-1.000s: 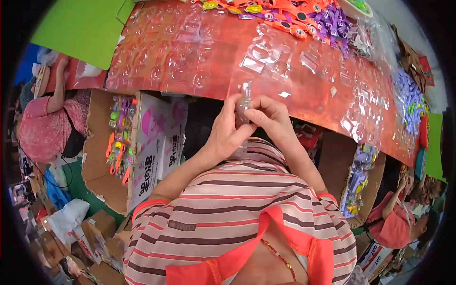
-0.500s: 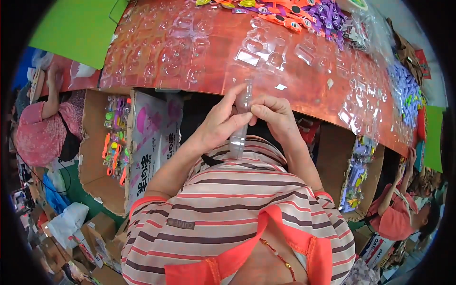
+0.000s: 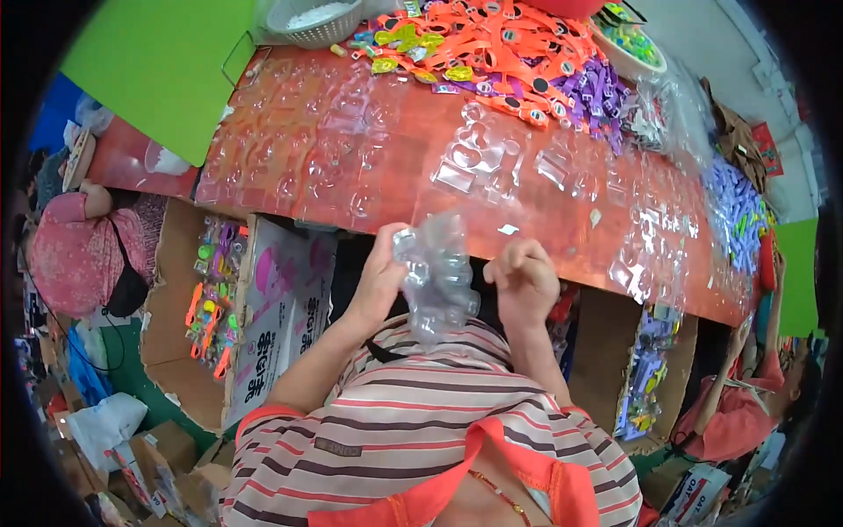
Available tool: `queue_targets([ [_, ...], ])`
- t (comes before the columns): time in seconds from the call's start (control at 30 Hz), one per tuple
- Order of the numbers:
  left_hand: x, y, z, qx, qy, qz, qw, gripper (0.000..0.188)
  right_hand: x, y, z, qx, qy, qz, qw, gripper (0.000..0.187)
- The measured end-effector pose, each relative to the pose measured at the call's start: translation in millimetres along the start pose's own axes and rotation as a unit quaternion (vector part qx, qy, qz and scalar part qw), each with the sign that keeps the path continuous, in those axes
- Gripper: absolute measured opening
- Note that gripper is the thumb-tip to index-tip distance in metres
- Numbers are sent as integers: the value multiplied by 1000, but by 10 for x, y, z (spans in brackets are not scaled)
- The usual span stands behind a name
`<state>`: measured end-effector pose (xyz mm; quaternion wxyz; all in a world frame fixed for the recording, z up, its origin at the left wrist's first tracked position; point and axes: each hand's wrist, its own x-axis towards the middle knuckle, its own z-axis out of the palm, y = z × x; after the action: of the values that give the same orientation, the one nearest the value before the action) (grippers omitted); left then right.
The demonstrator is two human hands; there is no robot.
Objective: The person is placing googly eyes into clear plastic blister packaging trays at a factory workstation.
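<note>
My left hand [image 3: 379, 279] grips a clear plastic blister tray [image 3: 439, 277] by its left edge, in front of my striped shirt and just below the table's near edge. The tray has moulded pockets and looks like a nested stack, though I cannot count its layers. To its right, apart from it, my right hand [image 3: 527, 285] is closed with curled fingers. Whatever those fingers hold, if anything, is hidden. Beyond my hands, more clear blister trays [image 3: 481, 151] lie on the red table [image 3: 413, 189].
Orange toy watches [image 3: 518, 53] and purple ones [image 3: 601, 101] are heaped at the far side, near a grey basket [image 3: 316, 25]. Open cartons with packed toys stand below the table, a left carton [image 3: 180, 342] and a right carton [image 3: 601, 351]. Other people sit at both sides.
My right hand has let go of the blister tray and moved right. The tray has turned from edge-on to face-on in my left hand. The view has tilted up, showing more of the far heap.
</note>
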<state>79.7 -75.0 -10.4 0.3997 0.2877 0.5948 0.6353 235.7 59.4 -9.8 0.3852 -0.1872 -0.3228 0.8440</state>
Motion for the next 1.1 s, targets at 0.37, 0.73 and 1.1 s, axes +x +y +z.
queue_targets([
  [0.37, 105, 234, 111, 1, -74, -25, 997, 49, -92, 188, 239, -535, -203, -124, 811, 16],
  [0.73, 133, 292, -694, -134, 84, -3, 987, 36, -46, -1994, -788, 58, -193, -298, 933, 16],
  [1.1, 1453, -154, 263, 96, -203, 71, 972, 40, 1537, -1012, 146, -563, -117, -446, 686, 13],
])
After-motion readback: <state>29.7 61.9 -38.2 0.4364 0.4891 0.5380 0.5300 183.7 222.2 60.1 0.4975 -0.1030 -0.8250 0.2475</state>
